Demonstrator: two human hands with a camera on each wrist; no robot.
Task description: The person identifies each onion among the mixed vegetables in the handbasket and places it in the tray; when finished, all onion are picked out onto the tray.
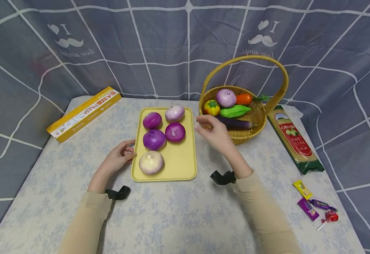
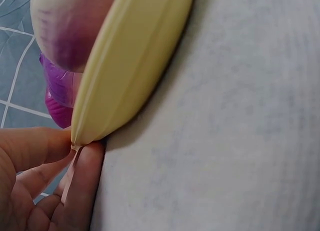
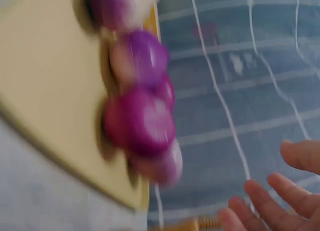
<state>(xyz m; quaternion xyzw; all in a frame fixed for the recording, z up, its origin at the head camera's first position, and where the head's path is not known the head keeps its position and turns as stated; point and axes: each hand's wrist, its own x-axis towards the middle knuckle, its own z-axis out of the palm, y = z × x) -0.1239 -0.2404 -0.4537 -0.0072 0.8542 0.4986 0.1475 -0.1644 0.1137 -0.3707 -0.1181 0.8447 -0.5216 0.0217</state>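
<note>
A yellow tray (image 1: 180, 160) lies on the table with several toy onions on it. Purple ones, such as the onion (image 1: 175, 132), fill the upper part along with a pale purple onion (image 1: 174, 113); a whitish onion (image 1: 151, 162) sits at the near left. My left hand (image 1: 119, 155) pinches the tray's left rim, thumb over fingers, as the left wrist view shows at the rim (image 2: 127, 66). Between the tray and a wicker basket (image 1: 262, 121), my right hand (image 1: 215, 134) hovers, fingers extended and holding nothing. The right wrist view shows its fingers (image 3: 272, 211) apart from the onions.
In the basket lie an onion (image 1: 226, 98), a carrot (image 1: 243, 99), a yellow-orange vegetable (image 1: 212, 107), a green vegetable (image 1: 236, 111) and an eggplant (image 1: 234, 122). A pasta box (image 1: 84, 113) lies far left; a green-gold packet (image 1: 294, 139) and candies (image 1: 308, 209) lie right.
</note>
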